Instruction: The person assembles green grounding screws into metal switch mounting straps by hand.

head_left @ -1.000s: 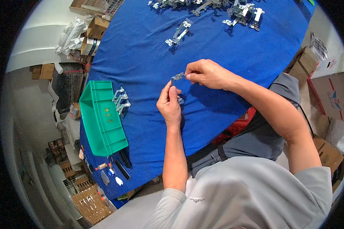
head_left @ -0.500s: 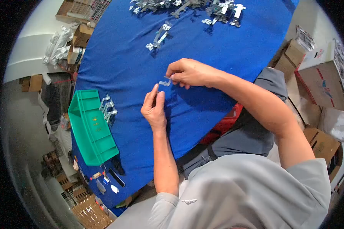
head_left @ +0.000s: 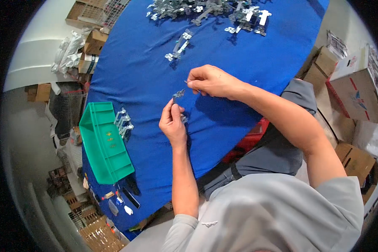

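Note:
My left hand (head_left: pixel 172 126) grips a small silver metal bracket (head_left: pixel 179 94) between thumb and fingers. Its cut-out end sticks up past the fingertips, and another shiny bit shows beside the palm. Just to the right, my right hand (head_left: pixel 214 82) is closed in a pinch. A thin sliver shows at its fingertips, too small to name. The two hands are a short gap apart over the blue cloth (head_left: pixel 147 84). Beyond them lies a single long metal bracket piece (head_left: pixel 179 45).
A large pile of metal brackets (head_left: pixel 189 9) covers the far side, with more pieces (head_left: pixel 248 19) at its right. At left stand a green bin (head_left: pixel 107 143) holding a few small brass-coloured bits and a row of brackets (head_left: pixel 123 122). Small items and a dark phone-like slab (head_left: pixel 131 197) lie nearer.
My right hand has drawn slightly away from the bracket. The bracket now stands upright in my left hand, its fingers closed on it. The whole view has shifted a little.

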Tool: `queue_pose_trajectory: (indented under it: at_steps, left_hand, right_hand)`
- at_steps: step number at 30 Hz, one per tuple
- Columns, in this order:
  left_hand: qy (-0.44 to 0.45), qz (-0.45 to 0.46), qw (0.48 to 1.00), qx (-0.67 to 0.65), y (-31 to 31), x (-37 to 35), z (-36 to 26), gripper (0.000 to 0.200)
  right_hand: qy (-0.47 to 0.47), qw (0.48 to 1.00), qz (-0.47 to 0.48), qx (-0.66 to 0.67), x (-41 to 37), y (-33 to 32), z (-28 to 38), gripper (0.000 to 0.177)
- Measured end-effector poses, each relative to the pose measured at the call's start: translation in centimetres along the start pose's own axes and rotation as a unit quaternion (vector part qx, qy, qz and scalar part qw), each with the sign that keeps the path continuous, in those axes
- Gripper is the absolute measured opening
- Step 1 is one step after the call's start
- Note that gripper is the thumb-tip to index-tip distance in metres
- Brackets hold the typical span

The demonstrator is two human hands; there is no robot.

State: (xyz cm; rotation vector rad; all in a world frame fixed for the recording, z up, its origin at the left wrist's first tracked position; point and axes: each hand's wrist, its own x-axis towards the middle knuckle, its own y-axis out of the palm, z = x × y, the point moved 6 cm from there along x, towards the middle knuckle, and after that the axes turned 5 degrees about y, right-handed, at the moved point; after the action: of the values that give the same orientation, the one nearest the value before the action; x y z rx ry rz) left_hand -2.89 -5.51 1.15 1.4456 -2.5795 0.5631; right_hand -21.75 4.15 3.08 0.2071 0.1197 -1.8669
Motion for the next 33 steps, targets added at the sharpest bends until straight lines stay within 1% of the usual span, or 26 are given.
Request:
queue_pose_trajectory:
  at_steps: [1,4,5,8,11,14,17,20,23,26,29,32,33]
  left_hand:
    - [0.006,-0.012,1.000,-0.011,0.0,0.2,0.2,0.023]
    - [-0.014,-0.006,1.000,-0.027,0.0,0.0,0.4,0.023]
    - [-0.004,-0.001,0.999,-0.032,0.1,0.0,0.2,0.024]
    - [-0.010,0.009,1.000,-0.022,0.2,0.0,0.1,0.024]
    - [-0.027,0.017,0.999,-0.019,0.1,-0.2,0.4,0.027]
    - [-0.011,0.026,1.000,-0.012,0.2,-0.2,0.3,0.028]
    - [-0.023,0.021,0.999,-0.013,0.0,-0.3,0.4,0.028]
    - [-0.004,0.002,1.000,-0.026,-0.1,-0.3,0.2,0.030]
    - [0.005,0.008,1.000,-0.022,0.0,-0.1,0.2,0.031]
    - [0.024,0.003,1.000,-0.015,0.2,0.0,0.3,0.031]
    - [0.040,0.022,0.999,0.021,0.1,0.0,0.4,0.031]
    - [0.059,0.034,0.995,0.068,0.2,0.0,-0.3,0.031]
    - [0.057,0.036,0.995,0.074,0.3,0.0,-0.5,0.031]
  right_hand:
    - [-0.005,1.000,0.026,-0.006,0.2,0.5,-0.4,0.021]
    - [-0.039,0.996,0.062,-0.046,0.3,1.7,-0.7,0.020]
    - [-0.038,0.996,0.063,-0.047,0.2,1.9,-0.8,0.019]
    - [-0.049,0.996,0.065,-0.029,0.0,2.1,-0.6,0.020]
    - [-0.039,0.997,0.060,-0.024,0.0,2.0,-0.5,0.020]
    - [-0.035,0.997,0.051,-0.051,-0.1,1.9,-0.4,0.020]
    - [-0.068,0.992,0.030,-0.104,-0.4,1.4,0.2,0.020]
    - [-0.121,0.983,-0.010,-0.137,0.0,1.3,-0.4,0.020]
    - [-0.108,0.985,-0.010,-0.135,0.0,1.3,-0.5,0.019]
    - [-0.111,0.985,-0.044,-0.128,0.2,1.1,-0.7,0.018]
    - [-0.116,0.986,-0.041,-0.113,-0.2,1.1,0.0,0.017]
    - [-0.149,0.973,-0.020,-0.177,0.3,1.3,-0.4,0.018]
    - [-0.189,0.962,-0.052,-0.191,0.3,1.2,-0.4,0.018]
